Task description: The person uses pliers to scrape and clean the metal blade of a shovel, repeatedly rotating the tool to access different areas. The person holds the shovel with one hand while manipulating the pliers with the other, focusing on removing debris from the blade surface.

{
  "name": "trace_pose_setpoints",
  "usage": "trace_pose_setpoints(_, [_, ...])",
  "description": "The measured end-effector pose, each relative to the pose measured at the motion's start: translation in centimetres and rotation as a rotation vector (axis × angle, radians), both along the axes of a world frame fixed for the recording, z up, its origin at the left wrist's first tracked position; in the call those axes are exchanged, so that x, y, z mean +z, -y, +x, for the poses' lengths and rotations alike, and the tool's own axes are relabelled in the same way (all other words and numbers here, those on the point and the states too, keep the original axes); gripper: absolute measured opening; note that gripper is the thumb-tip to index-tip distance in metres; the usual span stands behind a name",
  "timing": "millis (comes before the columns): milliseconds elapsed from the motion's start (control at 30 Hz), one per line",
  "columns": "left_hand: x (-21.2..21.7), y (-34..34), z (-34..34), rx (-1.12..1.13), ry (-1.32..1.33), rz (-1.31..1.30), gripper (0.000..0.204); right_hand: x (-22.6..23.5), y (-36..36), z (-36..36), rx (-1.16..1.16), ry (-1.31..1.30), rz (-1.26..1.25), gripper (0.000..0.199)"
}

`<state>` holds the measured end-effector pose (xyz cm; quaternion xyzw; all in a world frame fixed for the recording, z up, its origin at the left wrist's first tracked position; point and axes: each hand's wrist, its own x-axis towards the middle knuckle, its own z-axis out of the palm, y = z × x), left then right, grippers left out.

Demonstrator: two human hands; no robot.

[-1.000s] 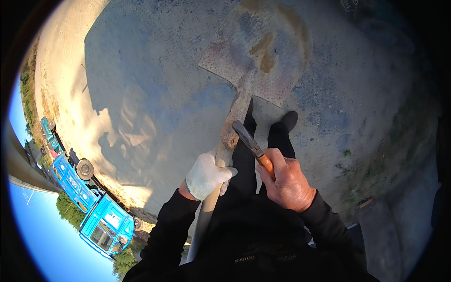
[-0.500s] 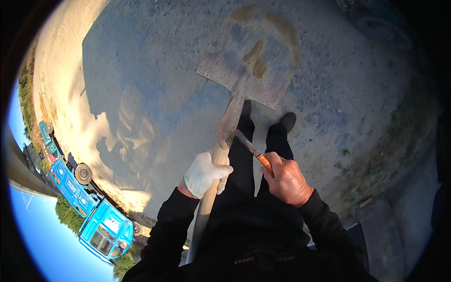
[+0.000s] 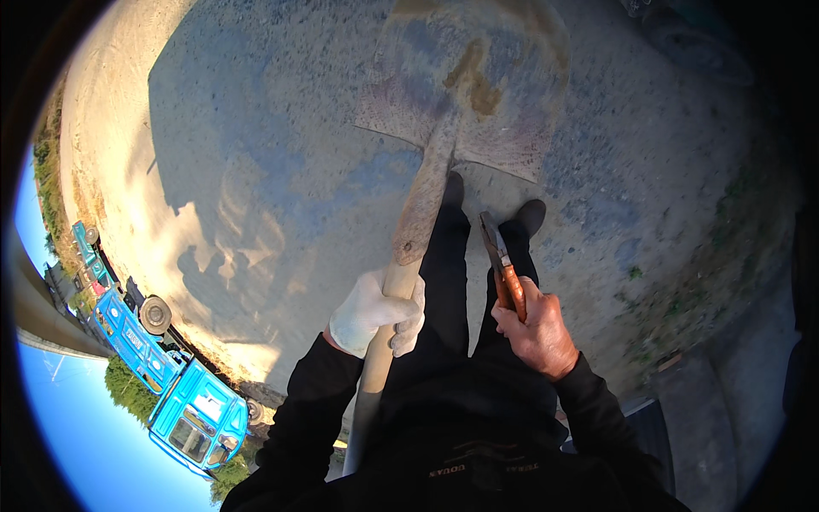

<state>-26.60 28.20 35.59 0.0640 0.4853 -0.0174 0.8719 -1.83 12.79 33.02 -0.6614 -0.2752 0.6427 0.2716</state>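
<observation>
Fingers (image 3: 408, 317) of the gloved left hand (image 3: 374, 311) wrap fully around the shovel (image 3: 426, 196) shaft, low of frame centre. Just right of it, the bare right hand (image 3: 536, 328) is closed around the orange grips of pliers (image 3: 503, 264), whose dark nose points up the frame. The shovel's rusty blade fills the upper middle, above two black shoes on grey ground (image 3: 256, 128). A blue truck (image 3: 183, 401) sits lower left.

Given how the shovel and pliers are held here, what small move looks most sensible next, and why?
Probably bring the pliers in the right hand across to the shovel shaft: their tip hangs beside it, apart, while the gloved left hand grips the handle steady.
</observation>
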Motion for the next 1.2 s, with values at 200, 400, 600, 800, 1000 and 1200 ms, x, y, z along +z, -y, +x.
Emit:
trace_pose_setpoints(200, [0.6,0.4,0.2,-0.413,-0.363,0.295,0.012,-0.8,-1.8,0.5,0.151,0.254,0.291,0.046])
trace_pose_setpoints(400, [-0.1,1.3,-1.2,-0.239,-0.186,0.016,0.014,-2.8,-3.0,0.8,0.369,0.478,0.489,0.058])
trace_pose_setpoints(600, [-1.4,3.0,-2.1,0.046,0.116,-0.174,0.016,-1.3,-3.1,-0.1,0.465,0.457,0.604,0.058])
trace_pose_setpoints(800, [-3.0,5.0,-3.3,0.369,0.479,-0.555,0.015,-1.5,-6.8,2.2,0.527,0.396,0.884,0.048])
trace_pose_setpoints(1000, [-3.2,4.5,-3.7,0.141,0.316,-0.332,0.007,-6.2,-10.4,4.2,0.589,0.636,0.483,0.033])
trace_pose_setpoints(1200, [-2.5,4.8,-2.9,0.204,0.358,-0.383,0.008,-5.3,-8.2,3.3,0.651,0.263,0.801,0.033])
